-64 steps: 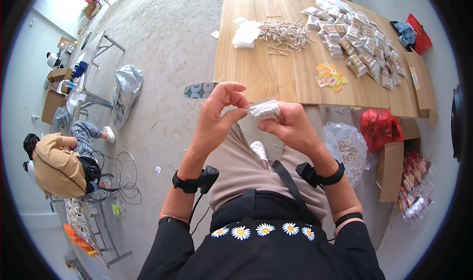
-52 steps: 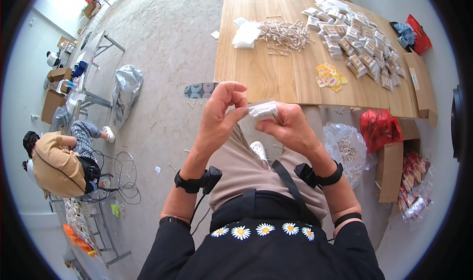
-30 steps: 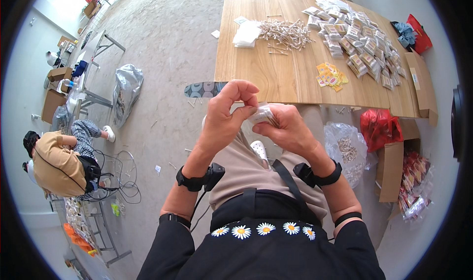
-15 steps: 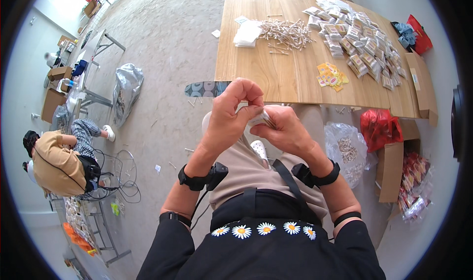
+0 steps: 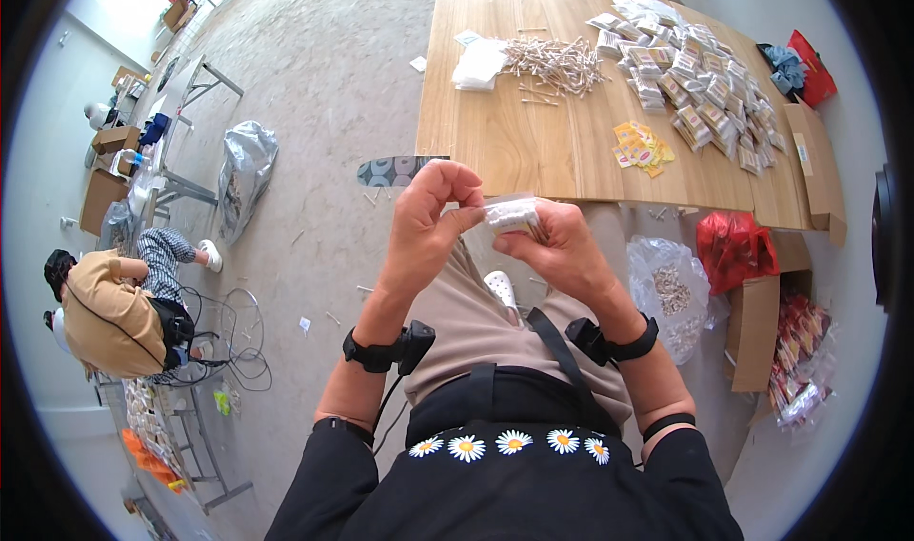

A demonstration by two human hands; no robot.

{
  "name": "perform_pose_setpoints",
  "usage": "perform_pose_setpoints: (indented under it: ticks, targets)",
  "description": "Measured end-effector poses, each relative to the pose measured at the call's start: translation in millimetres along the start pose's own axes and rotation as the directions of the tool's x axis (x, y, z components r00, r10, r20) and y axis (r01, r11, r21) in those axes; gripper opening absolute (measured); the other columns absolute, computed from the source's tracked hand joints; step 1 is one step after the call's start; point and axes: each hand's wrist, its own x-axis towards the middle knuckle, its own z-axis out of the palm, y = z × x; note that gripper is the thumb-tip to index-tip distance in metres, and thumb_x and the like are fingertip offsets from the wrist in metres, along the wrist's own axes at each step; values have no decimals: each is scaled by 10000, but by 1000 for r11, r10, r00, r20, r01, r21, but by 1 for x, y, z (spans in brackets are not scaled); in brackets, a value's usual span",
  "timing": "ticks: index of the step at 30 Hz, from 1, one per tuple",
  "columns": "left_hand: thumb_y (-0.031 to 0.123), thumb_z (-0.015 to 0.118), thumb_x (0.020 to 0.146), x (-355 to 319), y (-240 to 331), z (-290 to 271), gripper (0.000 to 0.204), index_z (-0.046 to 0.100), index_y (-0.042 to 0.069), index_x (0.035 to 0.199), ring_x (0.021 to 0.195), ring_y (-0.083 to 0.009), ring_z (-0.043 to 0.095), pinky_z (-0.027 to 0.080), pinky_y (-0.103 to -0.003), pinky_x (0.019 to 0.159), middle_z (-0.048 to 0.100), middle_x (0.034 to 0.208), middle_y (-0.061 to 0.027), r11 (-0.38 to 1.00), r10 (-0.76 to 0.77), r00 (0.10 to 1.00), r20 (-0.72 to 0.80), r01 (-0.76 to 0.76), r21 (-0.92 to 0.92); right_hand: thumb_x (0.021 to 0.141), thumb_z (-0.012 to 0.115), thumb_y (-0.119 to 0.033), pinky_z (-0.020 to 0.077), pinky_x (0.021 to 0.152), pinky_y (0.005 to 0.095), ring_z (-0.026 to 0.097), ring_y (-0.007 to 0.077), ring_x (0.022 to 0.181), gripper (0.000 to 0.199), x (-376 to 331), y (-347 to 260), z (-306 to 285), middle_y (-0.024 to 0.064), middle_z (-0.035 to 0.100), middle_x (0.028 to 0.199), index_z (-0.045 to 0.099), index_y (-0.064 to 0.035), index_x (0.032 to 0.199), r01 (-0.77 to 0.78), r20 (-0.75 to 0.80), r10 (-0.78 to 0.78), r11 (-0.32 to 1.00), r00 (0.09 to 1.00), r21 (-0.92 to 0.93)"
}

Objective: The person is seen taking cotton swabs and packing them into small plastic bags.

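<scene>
Wht swab tips (image 5: 501, 214), yel cards (image 5: 640, 148), lt-brn table (image 5: 533, 155)

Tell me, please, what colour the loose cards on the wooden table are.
The loose cards are mostly yellow and white, best seen in the head view.

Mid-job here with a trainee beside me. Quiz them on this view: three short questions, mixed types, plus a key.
1. Multiple choice: on the table, where does the white stack lie relative to the swab pile?
A) to its left
B) to its right
C) on top of it

2. True or false: the yellow cards lie closer to the table's near edge than the swab pile does.

3. Short answer: which hand grips the small packet at its right end?

Key
1. A, to its left.
2. True.
3. The right hand.
</scene>
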Motion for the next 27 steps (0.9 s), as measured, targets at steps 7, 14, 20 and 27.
perform_pose_setpoints:
  ticks: [7, 14, 20, 27]
  targets:
    - [-113, 636, 825, 0, -2, 1, 286, 539, 1, 1068, 879, -108, 573, 471, -243, 826, 608, 955, -54, 997, 60, 998, -30, -62, -46, 796, 741, -67, 423, 617, 278, 510, 86, 690, 191, 2, 1, 3, 59, 575, 727, 685, 13, 961, 137, -47, -138, 990, 989, -31]
    - [-18, 701, 849, -3, -8, 11, 471, 501, -24, 1274, 1072, -144, 605, 495, -264, 896, 633, 1161, -101, 996, 55, 998, 37, -52, -70, 785, 782, -63, 445, 724, 252, 544, 101, 843, 222, 9, 3, 10, 7, 564, 965, 725, -16, 995, 242, -259, -184, 946, 948, 215]
    - [40, 729, 862, -7, -19, 16, 340, 575, -26, 1158, 951, -67, 591, 498, -238, 819, 652, 1042, -27, 928, -154, 979, 134, 190, -321, 791, 789, -125, 435, 733, 248, 530, 88, 840, 237, 9, -6, 10, 11, 568, 931, 720, -15, 988, 276, -255, -276, 960, 927, -36]
    - [29, 745, 835, -12, -18, 8, 233, 636, -17, 1035, 885, -49, 571, 483, -225, 788, 655, 920, -1, 986, -135, 973, 190, 151, -74, 835, 731, -98, 430, 631, 240, 533, 67, 719, 142, 12, -10, -8, 27, 633, 790, 701, 7, 926, 131, -251, -84, 975, 964, 177]
